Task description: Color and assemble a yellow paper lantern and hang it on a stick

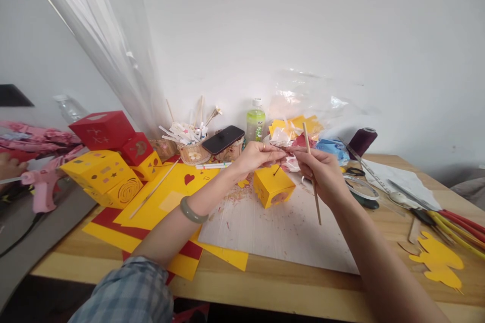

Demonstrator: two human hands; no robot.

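Observation:
A small yellow paper box (273, 186) with cut-out patterns is just below my hands, over a white board; I cannot tell whether it rests or hangs. A thin dark cord (278, 168) comes out of its top and runs up to my fingers. My left hand (259, 155) pinches the cord with thumb and fingers closed. My right hand (320, 170) meets it fingertip to fingertip and keeps a thin wooden stick (317, 207) between its fingers, nearly upright. What lies right between the fingertips is too small to make out.
Red boxes (102, 130) and yellow boxes (100, 174) are stacked at left, by a pink glue gun (42, 189) and another person's hand (13, 165). Behind stand a phone (223, 140) and a green bottle (256, 120). Tape (361, 187) and yellow cut-outs (439, 260) lie right.

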